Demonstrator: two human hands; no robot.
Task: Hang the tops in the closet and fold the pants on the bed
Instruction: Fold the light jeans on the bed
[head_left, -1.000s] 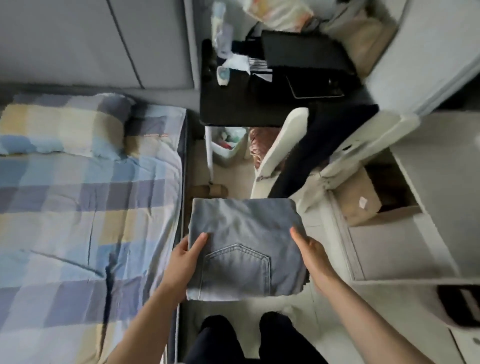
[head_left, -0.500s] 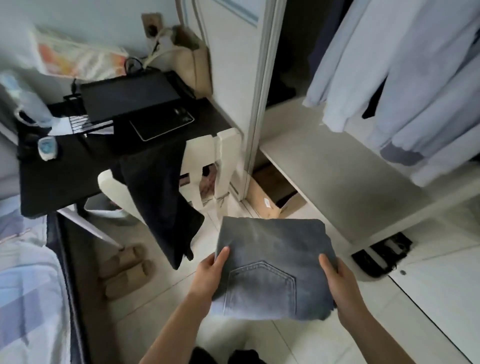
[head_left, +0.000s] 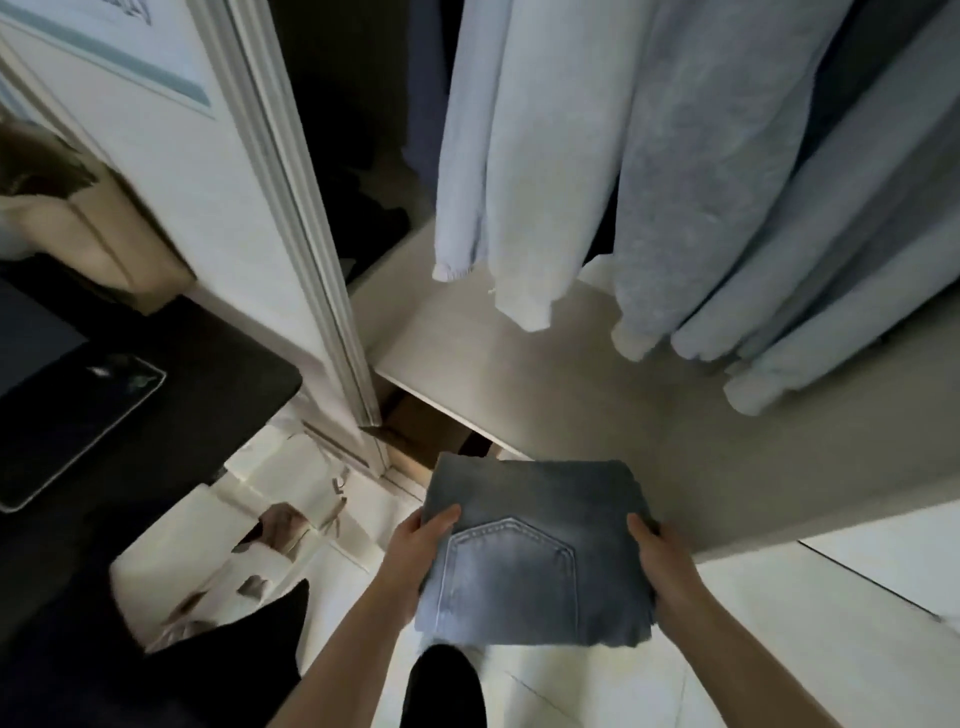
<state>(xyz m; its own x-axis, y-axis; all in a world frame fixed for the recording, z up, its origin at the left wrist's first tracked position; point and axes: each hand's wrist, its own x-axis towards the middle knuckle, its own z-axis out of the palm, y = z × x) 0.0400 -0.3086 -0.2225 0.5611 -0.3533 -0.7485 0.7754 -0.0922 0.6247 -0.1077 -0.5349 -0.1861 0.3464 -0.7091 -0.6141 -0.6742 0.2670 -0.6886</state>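
Jeans: folded grey jeans (head_left: 535, 551), back pocket up, carried level between both my hands, in the air just in front of the closet shelf (head_left: 524, 395), its far edge over the shelf's front lip.
Left hand: my left hand (head_left: 415, 556) grips the left edge, thumb on top, fingers curled under.
Right hand: my right hand (head_left: 667, 566) grips the right edge the same way, thumb on top.
Tops: pale tops (head_left: 649, 171) already hang from above, cuffs dangling close over the shelf.
Risk, unfolding: I hold only the side edges; my guess is the middle could sag and the layers slide apart if I tilt the stack or let one side go first.
Risk, snagging: pushing deep could brush the hanging cuffs and drag a sleeve under the jeans.
Risk, edge: set down too near the front lip, the stack could tip off onto the floor.
Risk, left side: closet door frame (head_left: 311, 260) and the desk (head_left: 218, 374) crowd my left elbow; a bump could skew the stack.
Cannot tell: whether anything sits further back on the shelf.
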